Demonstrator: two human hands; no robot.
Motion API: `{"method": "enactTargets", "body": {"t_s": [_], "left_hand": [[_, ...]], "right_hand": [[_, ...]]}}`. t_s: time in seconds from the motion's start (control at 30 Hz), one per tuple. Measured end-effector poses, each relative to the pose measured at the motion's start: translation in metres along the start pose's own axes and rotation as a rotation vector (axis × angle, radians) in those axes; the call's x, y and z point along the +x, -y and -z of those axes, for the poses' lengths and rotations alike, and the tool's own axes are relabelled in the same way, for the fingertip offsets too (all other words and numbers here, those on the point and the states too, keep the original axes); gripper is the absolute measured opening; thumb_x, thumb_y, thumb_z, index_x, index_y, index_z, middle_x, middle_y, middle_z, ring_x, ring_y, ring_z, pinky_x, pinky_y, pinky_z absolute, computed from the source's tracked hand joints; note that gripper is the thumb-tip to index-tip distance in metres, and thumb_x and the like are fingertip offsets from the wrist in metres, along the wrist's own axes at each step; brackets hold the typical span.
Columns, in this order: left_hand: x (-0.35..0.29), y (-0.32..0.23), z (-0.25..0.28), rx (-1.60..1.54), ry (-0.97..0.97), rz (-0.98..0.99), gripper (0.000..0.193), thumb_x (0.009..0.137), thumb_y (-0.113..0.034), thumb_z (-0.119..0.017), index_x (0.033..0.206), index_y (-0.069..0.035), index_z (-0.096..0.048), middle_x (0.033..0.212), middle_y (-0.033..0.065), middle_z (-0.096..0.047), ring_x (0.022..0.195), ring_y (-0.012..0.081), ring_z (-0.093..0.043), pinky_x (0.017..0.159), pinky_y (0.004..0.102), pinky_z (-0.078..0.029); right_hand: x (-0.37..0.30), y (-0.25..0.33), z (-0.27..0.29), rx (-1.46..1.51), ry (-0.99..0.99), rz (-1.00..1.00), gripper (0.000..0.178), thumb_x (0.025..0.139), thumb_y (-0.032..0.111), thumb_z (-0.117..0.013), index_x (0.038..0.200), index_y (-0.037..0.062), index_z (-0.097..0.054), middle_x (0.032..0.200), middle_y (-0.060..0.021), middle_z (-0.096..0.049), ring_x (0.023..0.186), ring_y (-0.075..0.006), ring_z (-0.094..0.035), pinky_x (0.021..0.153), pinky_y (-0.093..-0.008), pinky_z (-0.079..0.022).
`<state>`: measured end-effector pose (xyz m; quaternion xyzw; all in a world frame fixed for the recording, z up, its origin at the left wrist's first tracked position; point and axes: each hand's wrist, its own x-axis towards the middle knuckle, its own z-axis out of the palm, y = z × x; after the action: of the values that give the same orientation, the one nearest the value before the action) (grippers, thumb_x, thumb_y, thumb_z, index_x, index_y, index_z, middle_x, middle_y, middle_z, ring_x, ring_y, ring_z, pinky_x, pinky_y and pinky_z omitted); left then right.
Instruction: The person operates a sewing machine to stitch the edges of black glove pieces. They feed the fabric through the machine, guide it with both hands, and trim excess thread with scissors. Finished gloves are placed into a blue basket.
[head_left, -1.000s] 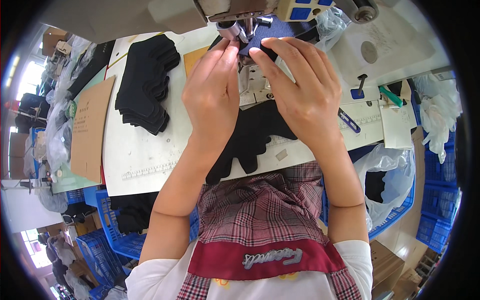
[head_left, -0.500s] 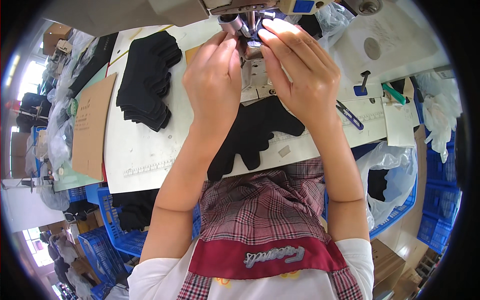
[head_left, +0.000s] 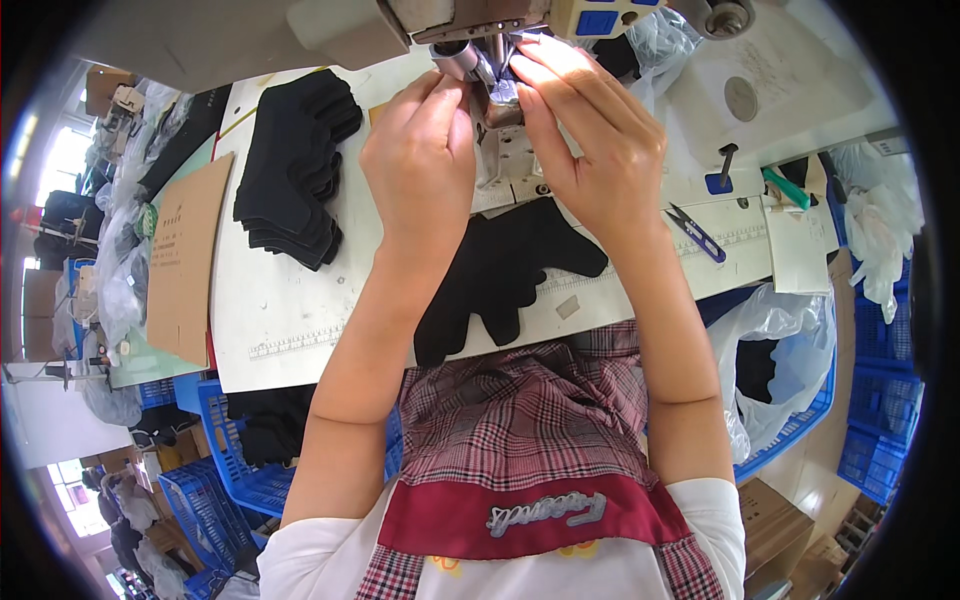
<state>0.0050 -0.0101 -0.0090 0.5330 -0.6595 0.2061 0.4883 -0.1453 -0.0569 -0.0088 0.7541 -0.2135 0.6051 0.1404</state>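
Note:
At the sewing machine's needle area [head_left: 497,75], both my hands work close together, one on each side of the presser foot. My left hand [head_left: 418,165] is closed, with thumb and fingertips pinched beside the round metal part left of the needle. My right hand [head_left: 600,140] curls in from the right, fingertips bunched against the lit foot. Whatever small piece they hold is hidden by fingers and machine parts. Below the hands, a black fabric cutout [head_left: 500,265] with a wavy edge lies on the table's front edge, partly under my left forearm.
A stack of black cutouts [head_left: 295,165] lies left on the white table [head_left: 290,310]. Thread snips [head_left: 697,234] rest to the right by a printed ruler. Cardboard [head_left: 183,260] stands at the left. Blue baskets [head_left: 232,455] flank my lap, one lined with a plastic bag [head_left: 790,325].
Both hands have shifted very slightly left, still at the presser foot. The view has moved a little. The cutout and stack lie as before.

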Motion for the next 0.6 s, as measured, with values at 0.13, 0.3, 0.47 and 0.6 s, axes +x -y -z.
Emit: {"method": "enactTargets", "body": {"t_s": [0.13,0.3,0.47,0.6], "left_hand": [[-0.002,-0.002,0.002,0.005,-0.005,-0.021,0.017,0.077,0.001,-0.066,0.094,0.001,-0.070,0.101,0.0115,-0.071,0.086,0.0284,-0.068,0.075,0.0347,-0.054],[-0.008,0.000,0.007,-0.121,-0.089,-0.046,0.016,0.084,0.000,-0.066,0.099,0.001,-0.070,0.102,0.0131,-0.071,0.087,0.0240,-0.068,0.077,0.0302,-0.053],[-0.034,0.004,0.024,-0.494,0.073,0.526,0.024,0.094,-0.020,-0.062,0.103,0.001,-0.070,0.106,0.0101,-0.069,0.091,0.0174,-0.062,0.084,0.0297,-0.046],[-0.012,0.022,-0.001,-0.950,0.209,1.009,0.043,0.098,-0.039,-0.054,0.100,0.001,-0.069,0.102,0.0075,-0.068,0.092,0.0145,-0.058,0.088,0.0325,-0.040]], "right_hand": [[-0.001,0.004,0.001,0.025,0.004,-0.031,0.013,0.081,0.005,-0.069,0.094,0.0009,-0.066,0.097,-0.0082,-0.067,0.091,-0.0283,-0.067,0.077,-0.0347,-0.055],[0.001,0.005,0.001,0.057,-0.001,-0.034,0.013,0.081,0.003,-0.067,0.094,0.0004,-0.066,0.097,-0.0088,-0.067,0.094,-0.0293,-0.067,0.084,-0.0388,-0.055],[-0.002,0.007,0.003,0.055,0.009,-0.070,0.013,0.082,0.002,-0.066,0.094,0.0003,-0.066,0.098,-0.0089,-0.067,0.095,-0.0305,-0.067,0.086,-0.0401,-0.054],[-0.004,0.010,0.005,0.070,0.047,-0.114,0.015,0.082,0.002,-0.066,0.097,0.0002,-0.066,0.102,-0.0109,-0.067,0.097,-0.0319,-0.066,0.089,-0.0406,-0.053]]}}
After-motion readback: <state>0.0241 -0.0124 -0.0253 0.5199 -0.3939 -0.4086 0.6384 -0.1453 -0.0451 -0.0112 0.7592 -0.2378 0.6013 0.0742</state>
